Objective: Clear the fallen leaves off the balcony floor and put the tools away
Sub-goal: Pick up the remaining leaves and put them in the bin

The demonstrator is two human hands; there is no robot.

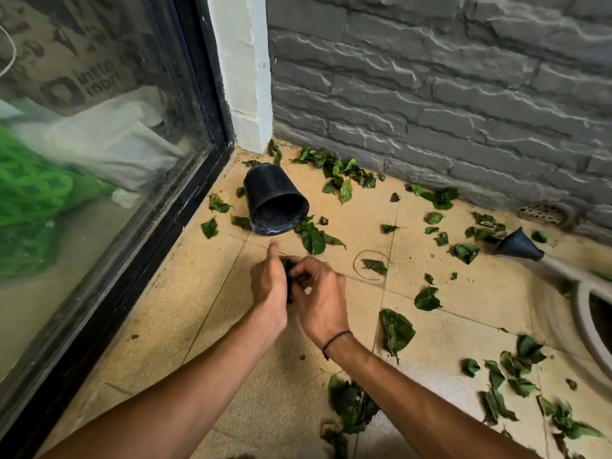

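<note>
1. Hidden item: a small dark bunch of leaves (pixel 289 270) sits between the two hands at centre frame. Most of it is covered by the fingers, so its amount and shape cannot be made out
2. Left hand (pixel 270 286): fingers curled around the bunch, one digit raised and pointing up-frame toward the pot. Which digit it is cannot be told from this angle
3. Right hand (pixel 319 299): fingers bent inward, pinching the same bunch from the right side. The fingertips are partly hidden behind the leaves. A thin dark band circles the wrist
4. Cut-off item: a pale watering can (pixel 586 293) enters at the right edge. Only its spout, black rose (pixel 518 244) and part of the handle loop show — the body is out of frame and blurred
5. Black plastic pot (pixel 275 200): lies on its side in the upper centre, near the corner, mouth facing the camera. Its interior is too dark to read
6. Loose leaves (pixel 397 331): scattered over the floor, dense along the wall base and in the lower right, with a clump (pixel 351 405) just beside the right forearm at bottom centre
7. Surface: beige tiled floor (pixel 159 326) with visible grout lines. A round drain grate (pixel 543 212) sits at the wall base, right side, partly blurred
8. Room: grey stone-clad wall (pixel 463 77) across the upper right, a white pillar (pixel 243 67) at the corner, and a black-framed glass door (pixel 99 127) on the left — reflections obscure the objects behind it
</note>
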